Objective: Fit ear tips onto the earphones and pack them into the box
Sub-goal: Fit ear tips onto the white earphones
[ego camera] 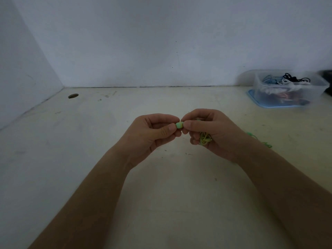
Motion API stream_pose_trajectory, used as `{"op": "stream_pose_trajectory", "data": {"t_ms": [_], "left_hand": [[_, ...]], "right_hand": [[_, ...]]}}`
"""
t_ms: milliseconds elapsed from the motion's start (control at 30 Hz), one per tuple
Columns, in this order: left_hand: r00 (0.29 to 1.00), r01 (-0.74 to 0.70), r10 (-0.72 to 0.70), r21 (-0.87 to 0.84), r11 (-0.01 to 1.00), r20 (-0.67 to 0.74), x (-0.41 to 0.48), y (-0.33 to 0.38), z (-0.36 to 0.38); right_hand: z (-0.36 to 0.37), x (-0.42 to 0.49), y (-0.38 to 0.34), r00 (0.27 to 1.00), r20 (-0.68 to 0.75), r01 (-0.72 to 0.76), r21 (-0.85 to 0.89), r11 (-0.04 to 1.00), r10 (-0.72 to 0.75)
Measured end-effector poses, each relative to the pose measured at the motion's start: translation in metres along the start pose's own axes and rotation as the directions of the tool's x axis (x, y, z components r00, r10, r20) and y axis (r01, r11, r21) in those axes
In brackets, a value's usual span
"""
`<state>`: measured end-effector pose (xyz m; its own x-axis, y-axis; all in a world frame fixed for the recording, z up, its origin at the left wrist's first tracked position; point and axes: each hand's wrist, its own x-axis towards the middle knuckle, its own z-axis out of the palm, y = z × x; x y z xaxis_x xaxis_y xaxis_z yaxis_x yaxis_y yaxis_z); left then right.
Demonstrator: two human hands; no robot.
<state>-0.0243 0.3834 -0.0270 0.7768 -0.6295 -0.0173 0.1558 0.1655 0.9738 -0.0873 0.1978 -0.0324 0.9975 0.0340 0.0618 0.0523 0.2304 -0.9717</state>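
Pale table (161, 186), white wall (161, 42) behind. Clear box (260, 92) of mixed earphones (287, 80) sits far right on blue lid (251, 95). Left of box and nearer camera: left hand (152, 133) grip pinches green ear tip (179, 125). Right hand (212, 132) grip meets tip from other side, fingers curled round coiled green cable (204, 138).

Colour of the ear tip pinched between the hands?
Light green ear tip, seen in the head view.

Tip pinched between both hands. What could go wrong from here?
The green ear tip sits only between fingertips of the left hand and right hand; it could slip and drop. The cable bunched in the right palm trails loose over the table behind the wrist and might snag or tangle.
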Motion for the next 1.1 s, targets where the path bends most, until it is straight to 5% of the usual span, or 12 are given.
{"op": "stream_pose_trajectory", "data": {"t_ms": [300, 533, 1100], "left_hand": [[1.000, 0.022, -0.022, 0.022, 1.000, -0.007, 0.0002, -0.0019, -0.0007], [1.000, -0.010, 0.010, -0.033, 0.999, 0.007, 0.0005, -0.0014, 0.0013], [0.998, -0.053, 0.054, -0.047, 0.998, 0.023, 0.0011, -0.0041, 0.0012]], "right_hand": [[-0.0034, -0.0004, 0.0010, 0.997, 0.001, 0.082, -0.160, 0.984, -0.083], [-0.0018, -0.0008, -0.0001, 1.000, 0.016, 0.018, 0.003, 1.000, -0.018], [0.0007, -0.0028, 0.0012, 1.000, -0.019, 0.009, 0.027, 1.000, -0.008]]}}
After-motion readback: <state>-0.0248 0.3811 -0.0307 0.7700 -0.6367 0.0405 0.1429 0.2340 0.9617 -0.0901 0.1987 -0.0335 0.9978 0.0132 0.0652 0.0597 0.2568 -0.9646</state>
